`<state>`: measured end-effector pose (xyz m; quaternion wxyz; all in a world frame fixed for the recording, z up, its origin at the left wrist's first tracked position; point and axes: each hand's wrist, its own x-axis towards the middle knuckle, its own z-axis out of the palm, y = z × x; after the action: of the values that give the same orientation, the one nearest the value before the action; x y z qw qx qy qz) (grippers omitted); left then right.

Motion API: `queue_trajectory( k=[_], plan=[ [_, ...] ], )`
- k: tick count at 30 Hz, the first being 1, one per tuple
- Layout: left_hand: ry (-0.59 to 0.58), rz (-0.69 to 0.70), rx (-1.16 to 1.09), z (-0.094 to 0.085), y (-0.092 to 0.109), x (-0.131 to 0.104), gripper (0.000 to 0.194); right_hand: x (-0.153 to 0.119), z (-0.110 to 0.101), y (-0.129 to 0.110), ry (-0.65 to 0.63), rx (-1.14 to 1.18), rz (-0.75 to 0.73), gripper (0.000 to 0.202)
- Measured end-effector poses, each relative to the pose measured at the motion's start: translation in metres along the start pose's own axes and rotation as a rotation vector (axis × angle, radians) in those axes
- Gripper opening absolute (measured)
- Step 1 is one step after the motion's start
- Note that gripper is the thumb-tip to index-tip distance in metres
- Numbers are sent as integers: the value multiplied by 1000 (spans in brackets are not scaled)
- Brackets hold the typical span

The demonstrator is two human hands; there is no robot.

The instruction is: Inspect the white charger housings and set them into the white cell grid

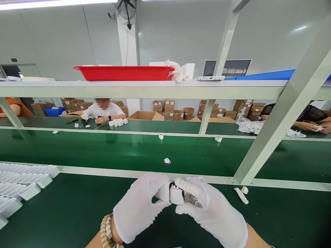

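Both my hands wear white gloves and meet over the green worktop. My left hand (144, 203) is closed around a small white plastic housing (176, 196), which shows a dark edge and some round details at its top. From the other side my right hand (207, 206) grips the same piece, its glove fingertips bunched up and partly covering it. What exactly the right fingers pinch is hidden by the glove. Beyond my hands, a small white part with a dark base (167, 161) lies on the green belt.
Rows of white plastic cases (28, 182) stand at the left. Two white scraps (241, 195) lie at the right, beside a slanted white post (281, 110). A shelf above holds a red tray (126, 73). Co-workers sit across the belt (124, 148).
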<state>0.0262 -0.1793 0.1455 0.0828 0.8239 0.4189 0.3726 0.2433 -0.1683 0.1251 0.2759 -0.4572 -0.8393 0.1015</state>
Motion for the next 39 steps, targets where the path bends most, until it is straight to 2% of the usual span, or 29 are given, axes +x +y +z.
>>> queue_trajectory(
  k=[3, 6, 8, 10, 12, 16, 18, 20, 22, 26, 28, 31, 34, 39],
  plan=[
    [0, -38, -27, 0, 2, -2, 32, -1, 8, 3, 4, -61, -38, 45],
    [-20, -78, -58, -1, 5, -1, 30, 0, 15, 2, 133, -75, -89, 66],
    [-1, -93, -73, -1, 5, 0, 26, 3, 16, -4, 147, -75, -103, 55],
    [52, -95, -81, 0, 2, -1, 23, 4, 16, -13, 68, -77, -83, 31],
    [100, -83, -74, 5, -3, -4, 23, 5, 16, -25, -10, -65, -31, 15],
    [175, -87, -33, 19, -16, -9, 28, 7, 20, -44, 11, 16, 101, 9],
    [184, -96, -30, 29, -24, -9, 36, 14, 20, -42, 29, 39, 172, 19],
    [150, -124, -56, 41, -34, -7, 45, 28, 18, -28, 39, 43, 282, 34],
    [75, -204, -101, 56, -44, -4, 56, 48, 14, 1, 51, 38, 419, 33],
    [-205, -401, -158, 96, -60, 1, 78, 84, 1, 76, 43, -33, 557, 25],
    [-315, -433, -161, 117, -63, 3, 87, 90, -4, 108, 28, -90, 624, 26],
    [-367, -427, -175, 142, -62, 9, 93, 82, -6, 139, -4, -174, 705, 28],
    [-353, -459, -196, 158, -59, 20, 83, 74, 0, 150, -25, -247, 722, 32],
    [-414, -531, -180, 161, -52, 33, 36, 88, 15, 143, -46, -302, 572, 38]
  ],
)
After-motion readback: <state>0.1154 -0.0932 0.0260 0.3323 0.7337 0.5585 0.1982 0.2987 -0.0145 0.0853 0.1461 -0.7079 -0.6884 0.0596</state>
